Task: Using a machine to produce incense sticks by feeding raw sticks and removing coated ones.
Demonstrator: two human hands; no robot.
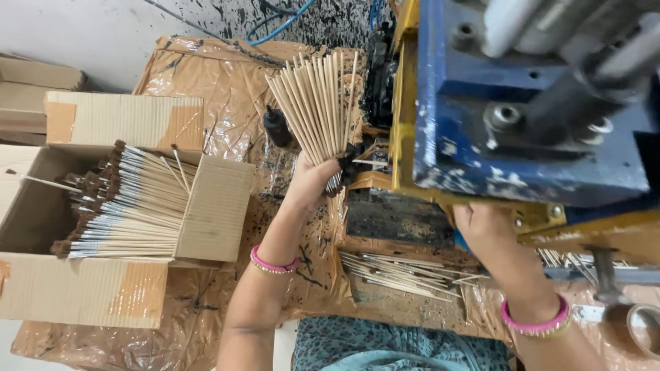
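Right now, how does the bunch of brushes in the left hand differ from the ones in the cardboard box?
The bunch in the left hand stands fanned out, handles pointing away; the brushes in the cardboard box lie flat, stacked side by side. The held bunch's bristle ends are mostly hidden by the hand; the boxed ones show dark bristles and silver collars at the left. Both have pale wooden handles.

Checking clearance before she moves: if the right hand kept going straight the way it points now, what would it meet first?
The right hand points up at the blue and yellow machine; it seems already at its yellow lower edge, so that comes first, though depth is unclear.
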